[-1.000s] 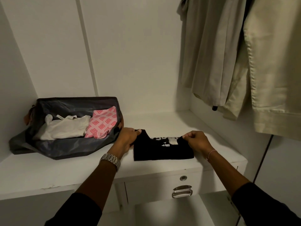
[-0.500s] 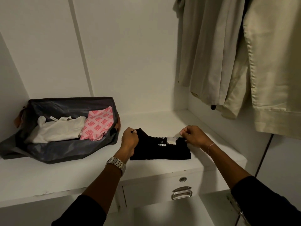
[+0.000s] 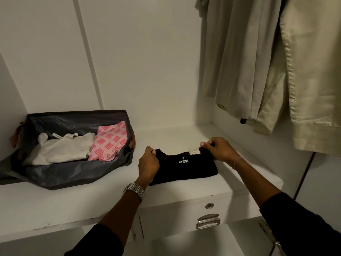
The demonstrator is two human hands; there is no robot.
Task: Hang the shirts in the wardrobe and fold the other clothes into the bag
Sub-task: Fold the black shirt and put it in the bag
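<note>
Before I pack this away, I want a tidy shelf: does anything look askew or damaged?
Mostly tidy. The bag sags open, its front wall slumped onto the shelf, whose front edge looks chipped. The black garment lies folded, gripped by both hands.

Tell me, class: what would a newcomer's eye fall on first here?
Both hands, left hand and right hand, pinch the far corners of a folded black garment on the white shelf. To its left lies an open grey bag; beige shirts hang upper right.

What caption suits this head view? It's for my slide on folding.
Both hands, left and right, pinch a folded black garment on the wardrobe shelf beside an open bag.
</note>
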